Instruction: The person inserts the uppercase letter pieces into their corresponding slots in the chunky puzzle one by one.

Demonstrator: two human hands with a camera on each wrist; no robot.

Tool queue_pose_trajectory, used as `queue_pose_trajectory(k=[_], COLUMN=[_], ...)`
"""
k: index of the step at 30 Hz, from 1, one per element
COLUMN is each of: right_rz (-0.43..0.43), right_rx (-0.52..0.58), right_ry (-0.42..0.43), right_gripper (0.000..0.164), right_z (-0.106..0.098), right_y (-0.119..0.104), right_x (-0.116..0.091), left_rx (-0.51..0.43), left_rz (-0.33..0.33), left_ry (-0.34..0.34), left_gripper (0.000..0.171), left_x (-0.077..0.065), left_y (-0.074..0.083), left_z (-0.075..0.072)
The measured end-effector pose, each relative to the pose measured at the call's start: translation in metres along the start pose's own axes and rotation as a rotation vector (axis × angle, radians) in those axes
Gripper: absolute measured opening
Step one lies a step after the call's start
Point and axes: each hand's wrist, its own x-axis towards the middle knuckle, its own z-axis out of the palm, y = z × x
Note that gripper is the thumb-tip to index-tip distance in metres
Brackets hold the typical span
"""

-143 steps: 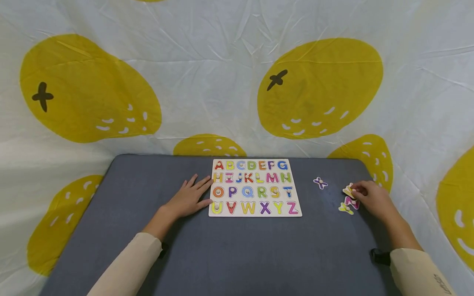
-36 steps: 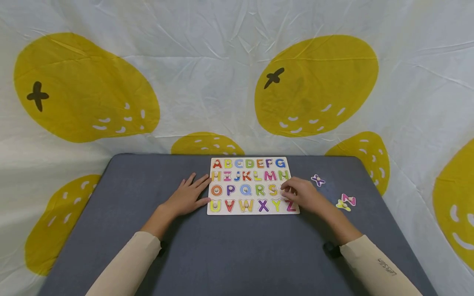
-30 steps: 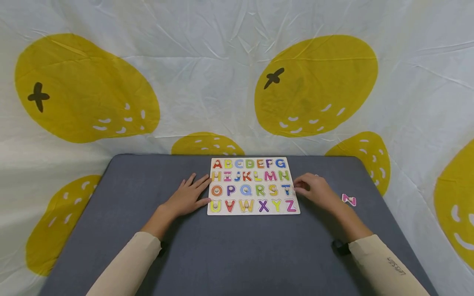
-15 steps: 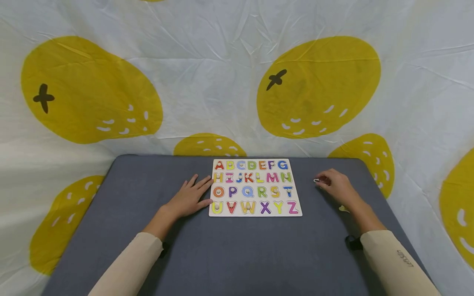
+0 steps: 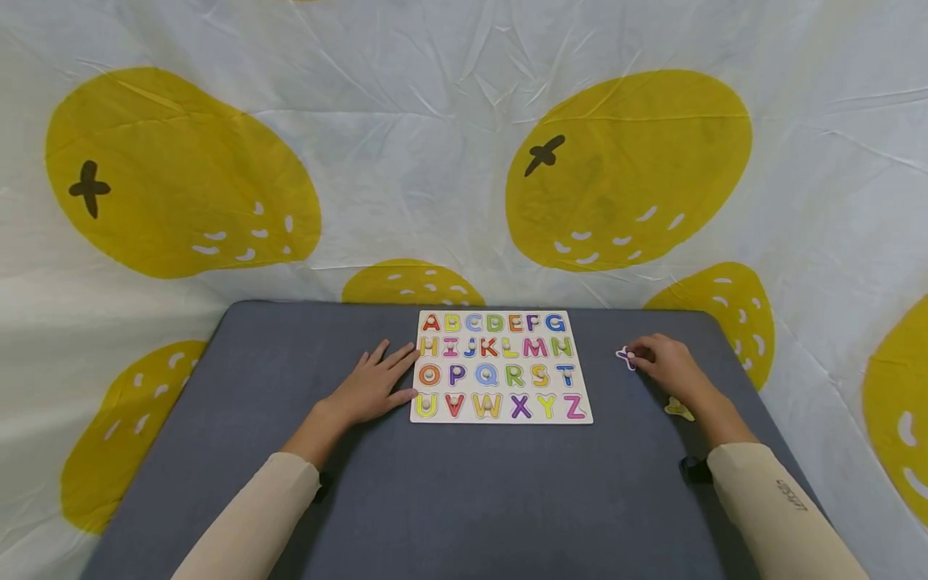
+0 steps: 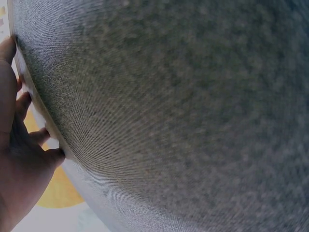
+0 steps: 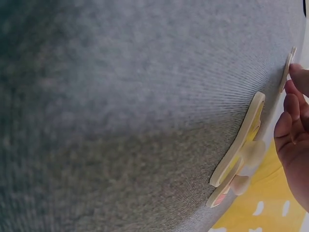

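In the head view, a wooden alphabet puzzle board (image 5: 500, 423) lies on the grey table; most letters bear knobs, while X, Y and Z show as knobless printed shapes. My left hand (image 5: 368, 389) lies spread on the tabletop, fingertips and thumb along the board's left edge. To the right of the board, my right hand (image 5: 670, 369) pinches a purple X puzzle piece (image 5: 623, 355) between thumb and fingers. Beneath the right wrist lies a yellow Y piece (image 5: 678, 409). A pink Z piece (image 7: 220, 197) shows beside it in the right wrist view; the wrist hides it in the head view.
The grey cloth-covered table (image 5: 507, 507) ends at a white curtain (image 5: 406, 161) printed with yellow fruit shapes. Black bands sit at both wrists, below beige sleeves (image 5: 783, 507).
The right hand took a yellow W piece from the pile, and W now sits knobbed in the board. Since then it has moved right, off the board, to the purple X piece. Left hand unmoved.
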Motion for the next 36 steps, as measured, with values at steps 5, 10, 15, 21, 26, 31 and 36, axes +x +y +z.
queue_pose_trajectory(k=[5,10,15,21,26,31,36], right_rz=[0.005,-0.007,-0.029,-0.04,-0.079,-0.13,-0.183], right_rx=[-0.012,-0.005,-0.006,-0.004,0.022,0.049,0.072], right_ry=[0.02,0.031,0.036,0.008,-0.01,-0.016,-0.028], right_gripper=[0.014,0.014,0.012,0.012,0.01,0.009,0.009], right_z=[0.0,-0.004,-0.005,-0.001,0.004,0.008,0.016], right_y=[-0.001,-0.01,-0.024,-0.047,-0.07,-0.091,-0.107], right_x=[-0.001,-0.003,-0.003,-0.004,-0.004,-0.005,-0.003], left_rx=[-0.004,-0.005,0.0,-0.007,-0.004,-0.009,-0.013], left_rz=[0.003,-0.001,-0.004,-0.007,-0.007,-0.008,-0.01], left_ry=[-0.002,-0.003,-0.007,-0.006,-0.007,-0.008,0.001], left_gripper=[0.077,0.078,0.078,0.078,0.077,0.077,0.077], left_x=[0.0,0.001,0.001,-0.001,-0.001,-0.001,-0.001], left_y=[0.001,0.0,0.0,0.003,0.004,0.005,0.003], left_z=[-0.002,-0.002,-0.002,-0.004,-0.005,-0.006,-0.004])
